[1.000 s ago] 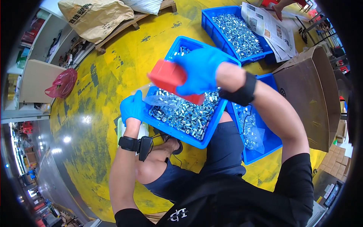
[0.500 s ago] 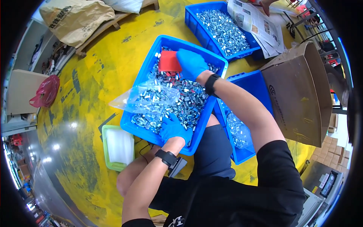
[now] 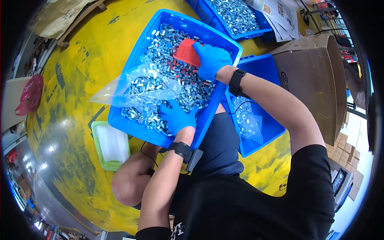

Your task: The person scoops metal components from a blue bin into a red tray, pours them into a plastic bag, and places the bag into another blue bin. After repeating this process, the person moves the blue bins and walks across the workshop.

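My right hand (image 3: pixel 214 59), in a blue glove, grips a small red plastic box (image 3: pixel 187 53) by its side, over the far part of a large blue bin (image 3: pixel 159 140). Small shiny metal pieces (image 3: pixel 166 44) fill the bin, with some red bits mixed among them. My left hand (image 3: pixel 177 119), also gloved in blue, rests on the pieces near the bin's close side, its fingers spread and its thumb apart. Beside its fingertips lies a clear plastic bag (image 3: pixel 116 93) with metal pieces showing at it; the bag overhangs the bin's left rim.
Right of the bin stands another blue bin (image 3: pixel 260 72) holding a clear bag of pieces (image 3: pixel 249 124). A third bin (image 3: pixel 236 18) of metal pieces is behind. A cardboard box (image 3: pixel 308 76) is at the right. Left of my knee sits a green tray (image 3: pixel 99 138) with white sheets.
My right hand has tilted the red box and shifted it nearer within the bin. My left hand's thumb now stands further out. The whole view has shifted.
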The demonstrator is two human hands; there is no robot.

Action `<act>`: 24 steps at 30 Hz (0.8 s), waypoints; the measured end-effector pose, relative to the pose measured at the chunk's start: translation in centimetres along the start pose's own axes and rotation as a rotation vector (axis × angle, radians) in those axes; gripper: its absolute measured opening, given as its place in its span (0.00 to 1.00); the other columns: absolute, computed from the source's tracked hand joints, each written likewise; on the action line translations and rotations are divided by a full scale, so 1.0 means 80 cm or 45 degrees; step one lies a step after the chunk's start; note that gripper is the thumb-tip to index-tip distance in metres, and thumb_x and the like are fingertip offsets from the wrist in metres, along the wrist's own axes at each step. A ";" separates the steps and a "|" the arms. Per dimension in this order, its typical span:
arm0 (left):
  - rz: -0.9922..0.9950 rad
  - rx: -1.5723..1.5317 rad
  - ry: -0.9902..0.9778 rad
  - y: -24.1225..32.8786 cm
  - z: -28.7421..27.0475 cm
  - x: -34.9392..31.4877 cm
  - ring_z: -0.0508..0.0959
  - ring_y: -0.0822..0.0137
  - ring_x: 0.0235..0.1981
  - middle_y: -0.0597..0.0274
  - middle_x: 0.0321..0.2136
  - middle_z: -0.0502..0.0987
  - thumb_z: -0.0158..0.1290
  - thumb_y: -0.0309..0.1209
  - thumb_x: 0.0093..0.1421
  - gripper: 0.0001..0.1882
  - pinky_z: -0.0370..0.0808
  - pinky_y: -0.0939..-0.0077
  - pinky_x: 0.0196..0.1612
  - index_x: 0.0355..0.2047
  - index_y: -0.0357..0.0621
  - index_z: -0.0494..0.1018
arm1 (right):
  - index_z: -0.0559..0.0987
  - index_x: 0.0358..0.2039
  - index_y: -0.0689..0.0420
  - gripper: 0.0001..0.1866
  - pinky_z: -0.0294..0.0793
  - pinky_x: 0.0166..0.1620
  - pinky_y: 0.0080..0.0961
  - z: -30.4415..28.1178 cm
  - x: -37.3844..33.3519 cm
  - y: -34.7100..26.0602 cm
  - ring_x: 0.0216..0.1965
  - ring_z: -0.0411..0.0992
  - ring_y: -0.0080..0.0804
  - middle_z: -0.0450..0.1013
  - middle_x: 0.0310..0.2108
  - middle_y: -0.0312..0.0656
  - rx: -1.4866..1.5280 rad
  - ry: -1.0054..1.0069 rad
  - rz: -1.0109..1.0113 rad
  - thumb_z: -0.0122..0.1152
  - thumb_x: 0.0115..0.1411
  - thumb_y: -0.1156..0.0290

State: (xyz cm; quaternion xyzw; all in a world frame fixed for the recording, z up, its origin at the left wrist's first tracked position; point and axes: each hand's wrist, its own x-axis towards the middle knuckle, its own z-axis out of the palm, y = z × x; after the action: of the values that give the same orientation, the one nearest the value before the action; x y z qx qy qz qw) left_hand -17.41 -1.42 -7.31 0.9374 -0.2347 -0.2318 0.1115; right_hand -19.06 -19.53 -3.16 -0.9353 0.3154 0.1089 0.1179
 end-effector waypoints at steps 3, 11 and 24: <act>0.025 -0.147 0.117 0.000 0.011 0.004 0.58 0.42 0.46 0.37 0.47 0.52 0.60 0.43 0.39 0.48 0.61 0.58 0.46 0.54 0.37 0.44 | 0.65 0.35 0.58 0.22 0.69 0.31 0.40 0.006 -0.009 -0.001 0.32 0.69 0.49 0.69 0.28 0.52 0.049 0.045 0.095 0.55 0.34 0.71; 0.092 -0.618 0.500 0.023 0.032 0.019 0.58 0.43 0.45 0.37 0.44 0.57 0.55 0.40 0.45 0.36 0.57 0.56 0.47 0.48 0.31 0.53 | 0.64 0.36 0.59 0.23 0.68 0.33 0.39 0.016 -0.027 -0.014 0.32 0.68 0.52 0.69 0.28 0.55 0.368 0.141 0.266 0.52 0.33 0.72; 0.110 -1.374 0.338 0.063 0.025 0.043 0.64 0.52 0.45 0.39 0.42 0.64 0.45 0.38 0.54 0.26 0.58 0.64 0.48 0.47 0.29 0.58 | 0.64 0.40 0.59 0.29 0.68 0.36 0.38 0.021 -0.033 -0.012 0.36 0.68 0.50 0.69 0.33 0.54 0.511 0.012 0.420 0.58 0.36 0.61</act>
State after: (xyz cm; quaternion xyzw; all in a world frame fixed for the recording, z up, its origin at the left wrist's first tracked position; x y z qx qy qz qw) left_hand -17.69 -7.64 -8.77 0.7582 -0.1048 -0.1942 0.6135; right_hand -20.75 -16.77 -3.90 -0.8294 0.4797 0.0575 0.2804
